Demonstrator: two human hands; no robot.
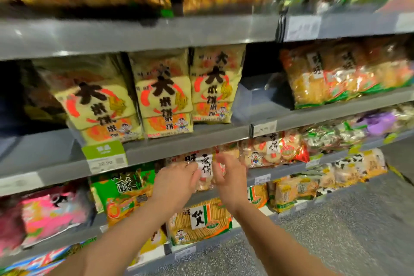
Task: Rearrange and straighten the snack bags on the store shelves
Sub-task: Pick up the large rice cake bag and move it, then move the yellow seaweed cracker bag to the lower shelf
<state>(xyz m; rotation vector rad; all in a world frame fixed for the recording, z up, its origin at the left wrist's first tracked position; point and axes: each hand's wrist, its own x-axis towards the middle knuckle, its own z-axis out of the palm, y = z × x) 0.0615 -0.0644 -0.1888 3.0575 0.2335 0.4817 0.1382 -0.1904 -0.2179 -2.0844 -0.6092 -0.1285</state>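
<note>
Both hands are out in front of the third shelf down. The left hand (pixel 177 178) and the right hand (pixel 227 175) sit on each side of a clear cracker bag (pixel 205 171) with a white label. The bag stands at the near edge of its shelf (pixel 289 168), between the two hands. The fingers on both hands are bent a little and spread apart. The left fingertips look like they touch the bag's left side. The picture is blurry, so I cannot tell if either hand really holds the bag.

What could go wrong? The bag looks slippery and it sits right at the edge. If the hands only push it and do not hold it well, it could tip forward. Then it could drop onto the green and orange bag (pixel 199 219) below, or down to the floor (pixel 324 231). If the hands squeeze too hard, the crackers inside could break. The right hand is near the red and clear bag (pixel 274 150) just to the right. A wide move there could knock that one crooked too.
</note>
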